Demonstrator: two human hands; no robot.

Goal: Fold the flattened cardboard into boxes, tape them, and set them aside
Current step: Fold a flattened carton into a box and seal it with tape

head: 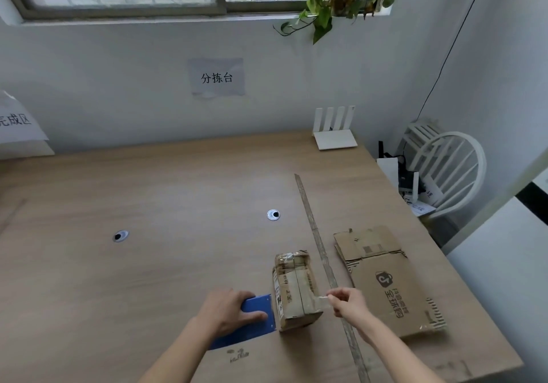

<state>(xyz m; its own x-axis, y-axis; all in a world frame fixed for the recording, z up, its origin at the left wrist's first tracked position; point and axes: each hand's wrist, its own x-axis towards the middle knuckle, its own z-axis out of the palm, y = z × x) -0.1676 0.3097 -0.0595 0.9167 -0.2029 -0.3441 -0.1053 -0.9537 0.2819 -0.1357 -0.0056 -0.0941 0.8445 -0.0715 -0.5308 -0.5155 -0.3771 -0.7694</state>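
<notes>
Head view, near edge of the wooden table (148,279). Left hand (229,311) grips a blue tape dispenser (255,320), fingers curled over its top, thumb along the side; the dispenser's front edge sits just beside the small cardboard box (295,290), probably parked there to keep the tape line taut. Right hand (348,301) pinches the free end of clear tape (321,299) between thumb and forefinger, just off the box's near right corner; remaining fingers loosely curled. The box stands closed, flaps meeting along a centre seam that already looks taped; judged step: finishing or trimming the seal. A long metal ruler (321,252) runs diagonally just right of the box. Beyond it lie flattened cardboard sheets (382,282), stacked within the right hand's reach, not yet folded. Farther back: two cable grommets (273,214), a white router (335,133), a wall sign (216,77).
</notes>
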